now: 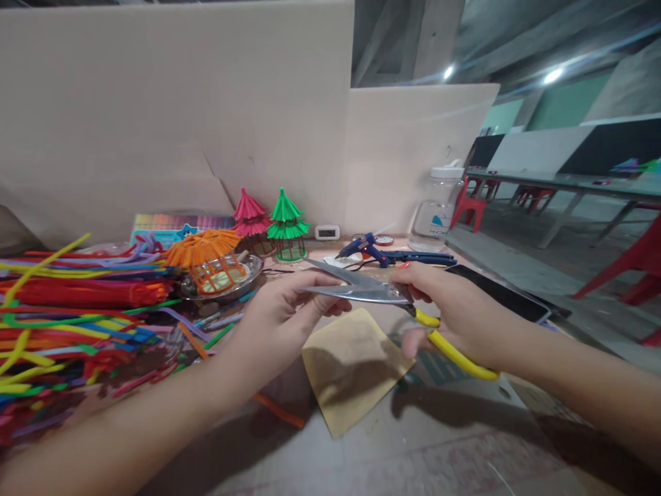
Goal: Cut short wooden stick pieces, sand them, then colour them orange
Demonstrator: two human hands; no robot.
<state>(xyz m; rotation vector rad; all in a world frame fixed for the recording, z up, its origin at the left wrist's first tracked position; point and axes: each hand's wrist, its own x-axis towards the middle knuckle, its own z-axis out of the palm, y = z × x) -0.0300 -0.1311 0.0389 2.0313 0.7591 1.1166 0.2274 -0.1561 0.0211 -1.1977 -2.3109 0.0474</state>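
Observation:
My right hand (454,310) is closed round the yellow handles of a pair of scissors (361,286), whose steel blades stand apart and point left. My left hand (281,310) pinches its fingers together right at the blade tips; what it holds there is too small to make out. Both hands hover over a tan square of paper (351,365) lying on the worktable (413,448). An orange strip (279,410) lies on the table under my left wrist.
A heap of coloured pipe cleaners (67,324) fills the left side. Behind stand an orange paper pavilion on a metal dish (211,258), a pink one (250,217) and a green one (288,224). A blue glue gun (385,253), a plastic bottle (436,207) and a dark phone (503,293) lie at the right. Cardboard walls (180,117) close the back.

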